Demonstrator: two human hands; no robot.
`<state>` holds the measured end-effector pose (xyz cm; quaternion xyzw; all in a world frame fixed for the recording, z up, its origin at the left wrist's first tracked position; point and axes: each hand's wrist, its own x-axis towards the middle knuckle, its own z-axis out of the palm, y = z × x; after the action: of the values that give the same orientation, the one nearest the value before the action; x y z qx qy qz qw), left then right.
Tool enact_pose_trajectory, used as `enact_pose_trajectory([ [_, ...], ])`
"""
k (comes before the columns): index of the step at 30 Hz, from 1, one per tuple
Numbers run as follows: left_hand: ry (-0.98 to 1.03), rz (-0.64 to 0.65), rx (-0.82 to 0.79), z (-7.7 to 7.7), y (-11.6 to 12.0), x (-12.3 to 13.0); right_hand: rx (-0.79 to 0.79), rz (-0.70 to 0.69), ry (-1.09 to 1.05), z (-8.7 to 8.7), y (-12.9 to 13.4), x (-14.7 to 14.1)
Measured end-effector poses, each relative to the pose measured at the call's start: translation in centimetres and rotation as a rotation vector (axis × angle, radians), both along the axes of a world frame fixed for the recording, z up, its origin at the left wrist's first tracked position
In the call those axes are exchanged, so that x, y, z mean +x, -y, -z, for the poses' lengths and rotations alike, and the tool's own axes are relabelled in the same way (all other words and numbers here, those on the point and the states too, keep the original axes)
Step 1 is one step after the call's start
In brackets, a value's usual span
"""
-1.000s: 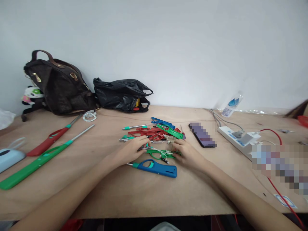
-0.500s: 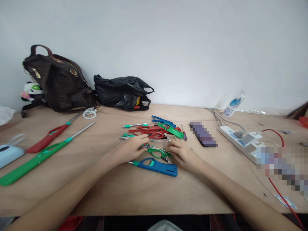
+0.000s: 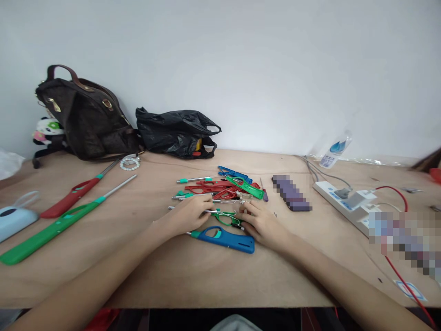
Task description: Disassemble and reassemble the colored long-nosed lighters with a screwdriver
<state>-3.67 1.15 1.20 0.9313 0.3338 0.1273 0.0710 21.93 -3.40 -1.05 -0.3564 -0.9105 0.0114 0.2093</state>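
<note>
My left hand (image 3: 195, 212) is closed around a thin metal lighter tube (image 3: 210, 211), whose tip shows left of the hand. My right hand (image 3: 258, 220) has bent fingers at the right end of a green lighter casing (image 3: 225, 219) with white wires and a small black part (image 3: 237, 225); what its fingertips pinch is hidden. Just in front lies a whole blue lighter (image 3: 223, 240). Behind the hands are red casing pieces (image 3: 208, 186), a green casing half (image 3: 244, 186), blue pieces (image 3: 232, 173), metal tubes (image 3: 195, 179) and a purple-handled screwdriver (image 3: 265, 195).
Red (image 3: 70, 197) and green (image 3: 51, 234) lighters lie at left, near a light-blue device (image 3: 15, 220). Behind stand a dark backpack (image 3: 93, 124) and black plastic bag (image 3: 172, 131). To the right are a phone (image 3: 292, 194), power strip (image 3: 330, 197) and bottle (image 3: 335, 151).
My left hand has shifted slightly, and a metal tube tip now shows to its left. The fingers of my right hand have moved a little toward the black part at the green casing.
</note>
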Motion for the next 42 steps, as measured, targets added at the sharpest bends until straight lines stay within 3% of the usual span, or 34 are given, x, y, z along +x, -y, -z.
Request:
enact_pose_trajectory([
  [8, 0.001, 0.047, 0.046, 0.44, -0.41, -0.25, 0.010, 0.006, -0.008, -0.08, 0.06, -0.05],
  [15, 0.021, 0.038, 0.015, -0.30, -0.21, -0.19, 0.010, 0.002, -0.008, -0.07, 0.03, -0.02],
  [22, 0.001, 0.073, 0.107, 0.23, -0.50, -0.23, 0.004, 0.009, -0.007, -0.15, 0.11, -0.04],
  [33, -0.258, 0.179, 0.284, 0.58, -0.67, -0.19, 0.011, 0.013, -0.003, 0.06, 0.00, -0.06],
  [42, -0.274, 0.243, 0.307, 0.16, 0.06, 0.12, 0.004, -0.006, -0.019, 0.03, -0.26, 0.28],
])
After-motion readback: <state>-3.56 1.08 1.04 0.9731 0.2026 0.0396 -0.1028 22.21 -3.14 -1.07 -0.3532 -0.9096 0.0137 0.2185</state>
